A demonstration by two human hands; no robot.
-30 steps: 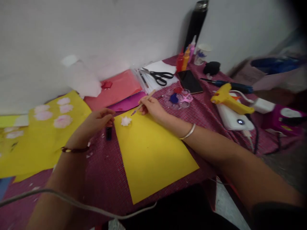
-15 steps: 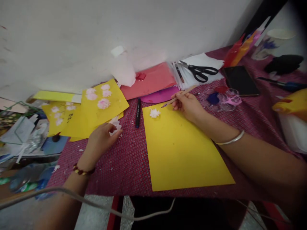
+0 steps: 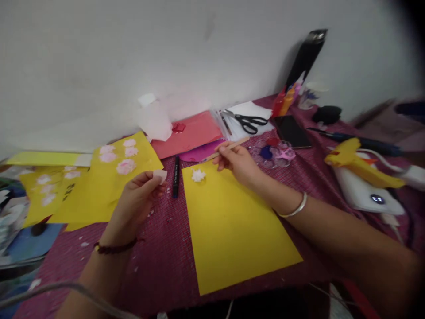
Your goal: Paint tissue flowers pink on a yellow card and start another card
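My left hand (image 3: 141,195) pinches a small piece of white paper (image 3: 160,176) between thumb and fingers, above the checked cloth. Closed around a thin paintbrush (image 3: 239,142), my right hand (image 3: 234,161) hovers at the top edge of a yellow sheet (image 3: 237,230). The brush tip points left and is blurred. Near that sheet's upper left corner sits a crumpled white paper flower (image 3: 198,176). A black marker (image 3: 175,177) lies between my left hand and the sheet. Right of my right hand is a flower-shaped paint palette (image 3: 274,153) holding blue, red and pink paint.
Yellow sheets with pink paper flowers (image 3: 126,166) lie at left. Behind are a red sheet (image 3: 194,128), black-handled scissors (image 3: 249,122) and paint bottles (image 3: 282,102). At right are a phone (image 3: 292,131), a yellow glue gun (image 3: 361,164) and a white power bank (image 3: 360,188). A cable crosses the lower left.
My left hand has lifted a white paper piece off the cloth by the yellow sheets. My right hand still holds the paintbrush. The view has turned to the right.
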